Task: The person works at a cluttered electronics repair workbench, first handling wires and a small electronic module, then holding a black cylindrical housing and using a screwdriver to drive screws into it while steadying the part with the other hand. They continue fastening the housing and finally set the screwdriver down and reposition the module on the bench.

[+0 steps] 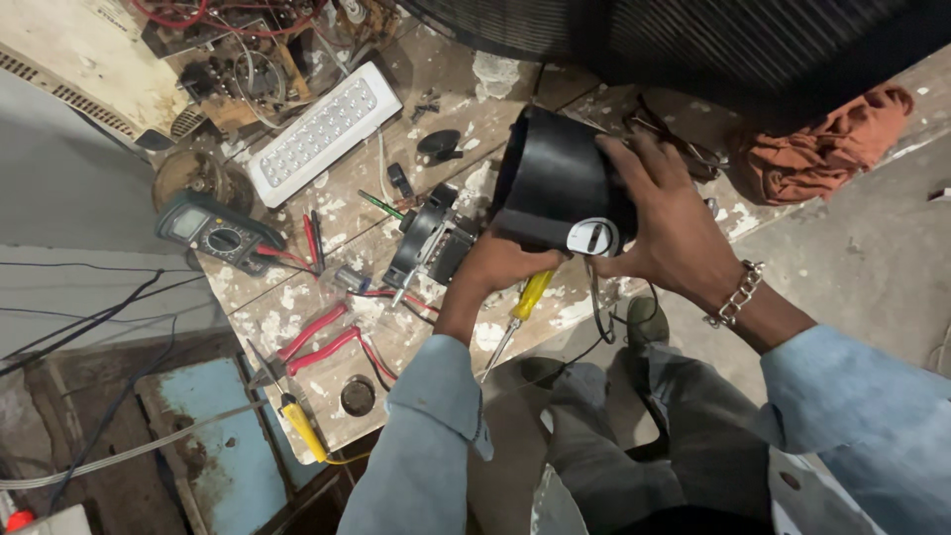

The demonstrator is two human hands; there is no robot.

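My right hand point(666, 220) grips the side of a black plastic motor housing point(555, 178) that carries a round white knob point(592, 238). Against the housing's lower edge rests my left hand point(500, 269), which also holds a screwdriver point(520, 315) with a yellow handle, its shaft pointing down towards me. A black electric motor point(428, 242) sits just left of the housing on the paint-stained wooden workbench point(342, 198). A black cord point(598, 312) hangs below the housing.
On the bench lie a grey multimeter point(210, 231), a white LED light panel point(322, 131), red-handled pliers point(322, 342), a second yellow screwdriver point(297, 421) and a green one point(380, 205). An open circuit chassis point(238, 50) stands at the back left, an orange rag point(827, 144) at the right.
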